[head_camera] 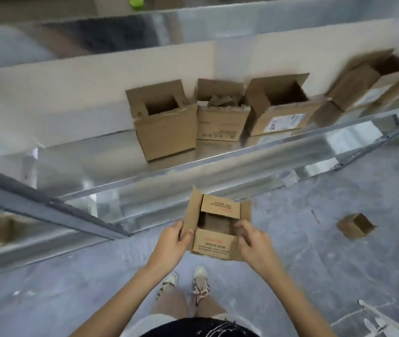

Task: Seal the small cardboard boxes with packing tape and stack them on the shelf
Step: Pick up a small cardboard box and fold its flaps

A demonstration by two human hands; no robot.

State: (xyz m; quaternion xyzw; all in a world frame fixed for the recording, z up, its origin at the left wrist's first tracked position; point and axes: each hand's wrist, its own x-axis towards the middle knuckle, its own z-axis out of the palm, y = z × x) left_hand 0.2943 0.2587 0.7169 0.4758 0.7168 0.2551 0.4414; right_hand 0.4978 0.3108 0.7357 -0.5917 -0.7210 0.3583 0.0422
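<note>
Both hands are on it: a small cardboard box (pixel 216 227) held in the air above the grey floor (pixel 315 251), just in front of the metal shelf (pixel 120 161). The left hand (pixel 171 242) grips its left wall, thumb curled over the edge; the right hand (pixel 254 242) clasps the right side. Its top is unsealed, with the flaps half folded, printed lettering showing and a dark gap between them.

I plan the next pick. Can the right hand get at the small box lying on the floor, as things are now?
Probably not at once. The right hand and the left hand both grip the open box, and the small box on the floor lies low, off to the right. The floor around it looks clear.
</note>
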